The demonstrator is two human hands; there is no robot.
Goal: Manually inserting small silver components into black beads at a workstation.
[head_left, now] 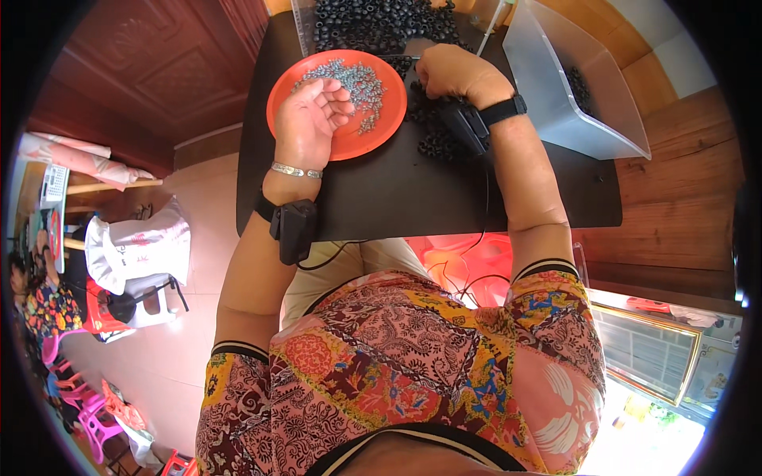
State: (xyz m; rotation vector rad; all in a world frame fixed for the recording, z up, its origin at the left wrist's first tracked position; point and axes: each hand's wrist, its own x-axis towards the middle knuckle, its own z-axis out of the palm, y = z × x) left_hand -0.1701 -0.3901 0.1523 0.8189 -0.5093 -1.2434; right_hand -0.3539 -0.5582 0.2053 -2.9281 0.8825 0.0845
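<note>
My left hand is over a round red plate, palm turned up and fingers loosely curled with gaps between them. I see nothing held in it. Small grey metal pieces, like screws, lie spread on the plate around its fingertips. To the right, my right hand is closed, back of the hand upward, above a heap of small black ring-like parts. A thin light line, perhaps a rod, shows by its fingertips; what the fingers grip is hidden.
More black parts fill a clear-walled container at the dark table's far side. At right stands a translucent bin with some black parts inside. Black devices are strapped to both wrists; a cable hangs from the right one. A white sack stands off left.
</note>
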